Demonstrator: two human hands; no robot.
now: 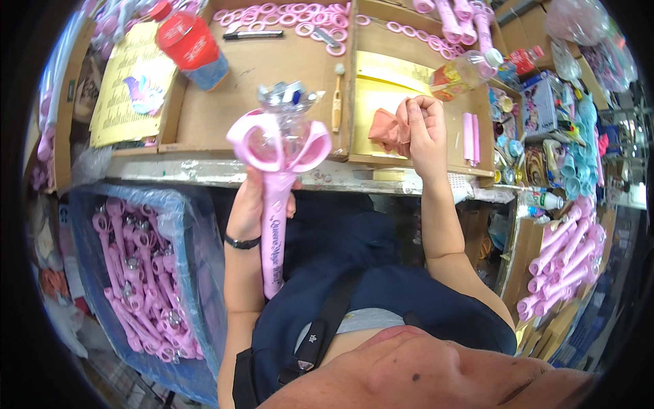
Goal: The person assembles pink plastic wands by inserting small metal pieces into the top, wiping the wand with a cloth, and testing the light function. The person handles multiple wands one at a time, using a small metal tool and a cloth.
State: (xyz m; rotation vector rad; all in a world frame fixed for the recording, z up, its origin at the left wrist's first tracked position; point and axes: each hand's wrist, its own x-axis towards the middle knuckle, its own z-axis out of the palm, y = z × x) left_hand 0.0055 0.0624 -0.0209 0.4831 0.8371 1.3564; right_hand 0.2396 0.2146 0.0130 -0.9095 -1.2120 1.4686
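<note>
A pink toy wand (276, 218) stands nearly upright in front of me, my left hand (246, 210) closed around its handle below the head. Pink loops curve about a clear ball (267, 144) on the wand, topped by a shiny silver piece with a blue gem (294, 95). My right hand (426, 129) pinches a crumpled peach-coloured cloth (390, 131) over the yellow sheet (364, 109) in the right cardboard tray. Cloth and wand are apart. The left fingers are partly hidden behind the handle.
Pink rings (300, 15), a black marker (253, 34) and a small brush (337, 95) lie in the cardboard trays. A red bottle (191, 48) stands left, a clear bottle (463, 73) right. Several wands fill the blue-lined bin (197, 273) at lower left; pink handles (562, 259) are stacked right.
</note>
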